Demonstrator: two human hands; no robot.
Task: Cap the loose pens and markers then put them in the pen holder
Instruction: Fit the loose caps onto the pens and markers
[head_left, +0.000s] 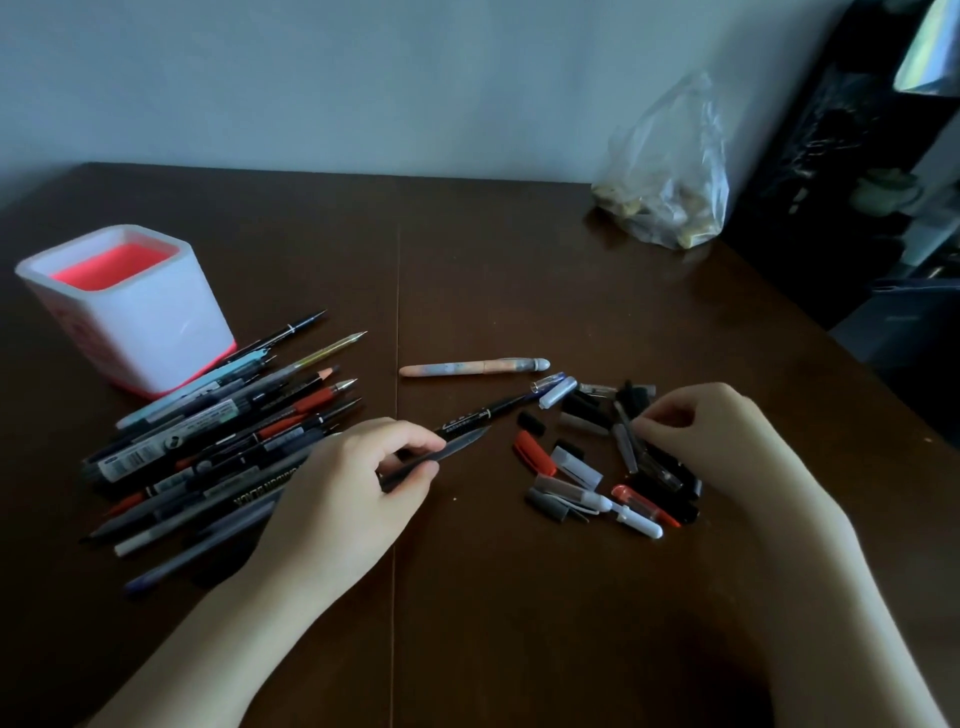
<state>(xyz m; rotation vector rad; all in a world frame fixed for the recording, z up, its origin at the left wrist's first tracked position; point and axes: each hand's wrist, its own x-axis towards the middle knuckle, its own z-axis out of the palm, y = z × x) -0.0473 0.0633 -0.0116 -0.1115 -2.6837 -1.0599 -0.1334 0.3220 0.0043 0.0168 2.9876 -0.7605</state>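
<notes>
The head view looks down on a dark brown wooden table (519, 270) set against a pale wall. At the far left stands the pen holder (156, 322), a white square cup with a red inside and red base; it is upright and nothing shows above its rim. Just beside it, toward the person, lies the pile of pens (208, 441), a loose heap of pens, markers and a pencil fanned out with their tips mostly pointing right. The left hand (358, 483) rests at the right edge of this heap, with thumb and curled fingers gripping a dark grey pen (460, 447), whose bare pointed tip angles up and to the right. Just beyond it lies a black pen (483, 414) with a blue tip that points at the caps. A pastel pen (472, 368), already capped, lies alone near the middle of the table. To the right sits the scatter of caps (582, 467): black, clear, white and grey ones, and a red cap (535, 453). The right hand (711, 441) is over the far side of them, fingers bent down with the tips among the caps; in this dim light I cannot tell whether they pinch one. A clear plastic bag (670, 171) sits at the far right corner.
</notes>
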